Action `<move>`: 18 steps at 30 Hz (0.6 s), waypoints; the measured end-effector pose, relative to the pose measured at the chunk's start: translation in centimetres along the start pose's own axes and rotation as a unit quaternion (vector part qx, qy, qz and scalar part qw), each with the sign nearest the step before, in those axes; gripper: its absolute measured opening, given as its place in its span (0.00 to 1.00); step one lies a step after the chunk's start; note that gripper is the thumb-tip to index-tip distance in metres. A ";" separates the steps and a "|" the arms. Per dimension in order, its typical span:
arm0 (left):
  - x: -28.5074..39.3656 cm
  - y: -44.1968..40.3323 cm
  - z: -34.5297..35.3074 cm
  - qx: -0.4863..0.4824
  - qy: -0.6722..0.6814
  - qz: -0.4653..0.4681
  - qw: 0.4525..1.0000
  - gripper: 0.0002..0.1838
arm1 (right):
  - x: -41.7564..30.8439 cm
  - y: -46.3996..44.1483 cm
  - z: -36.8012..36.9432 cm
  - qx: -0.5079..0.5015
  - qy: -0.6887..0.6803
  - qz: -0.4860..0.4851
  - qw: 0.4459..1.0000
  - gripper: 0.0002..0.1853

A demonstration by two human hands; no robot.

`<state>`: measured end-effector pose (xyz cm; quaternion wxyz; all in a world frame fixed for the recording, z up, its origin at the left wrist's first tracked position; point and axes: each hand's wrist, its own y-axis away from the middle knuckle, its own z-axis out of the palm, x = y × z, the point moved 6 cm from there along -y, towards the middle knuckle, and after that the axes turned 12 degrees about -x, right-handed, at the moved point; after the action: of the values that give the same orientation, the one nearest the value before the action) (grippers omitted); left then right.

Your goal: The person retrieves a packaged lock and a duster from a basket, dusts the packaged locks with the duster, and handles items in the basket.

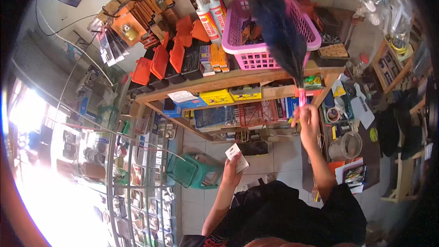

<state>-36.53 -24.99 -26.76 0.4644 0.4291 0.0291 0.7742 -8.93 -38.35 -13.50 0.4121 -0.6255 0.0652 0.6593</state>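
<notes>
My right hand (pixel 307 120) is closed around the pink handle of a dark feather duster (pixel 280 29). The feathers reach up across the front rim of a pink plastic basket (pixel 249 55) on the wooden shelf top; whether they touch it I cannot tell. Inside the basket are small packaged items, partly hidden by the duster. Lower and to the left, my left hand (pixel 232 172) grips a small white card (pixel 237 158) with a little dark print on it, too small to read.
Sealant tubes (pixel 211 18) and black bins with orange lids (pixel 159 64) line the shelf left of the basket. A green stool (pixel 206 174) stands on the tiled floor. Metal grille (pixel 130 178) runs along the left. At right, a table holds a clear tub (pixel 346 145).
</notes>
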 end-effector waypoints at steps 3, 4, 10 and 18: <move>2.5 -1.8 2.1 -0.057 0.030 0.069 0.996 0.10 | 0.8 2.8 1.2 -0.024 -0.042 0.081 0.996 0.22; 3.2 -1.9 2.7 -0.061 0.064 0.082 0.993 0.10 | 1.0 3.5 2.3 -0.054 -0.092 0.115 0.988 0.24; 7.0 -2.5 3.4 -0.037 0.180 0.133 0.974 0.14 | 5.4 10.7 7.6 -0.305 -0.217 0.221 0.901 0.17; 12.3 -3.1 1.1 -0.122 0.094 0.207 0.966 0.24 | 7.0 16.8 12.4 -0.539 0.027 0.257 0.802 0.15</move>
<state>-36.03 -14.45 -19.60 0.3378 0.2911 -0.1118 0.8881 -28.13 -38.62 -24.23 -0.1780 -0.7243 -0.1310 0.6531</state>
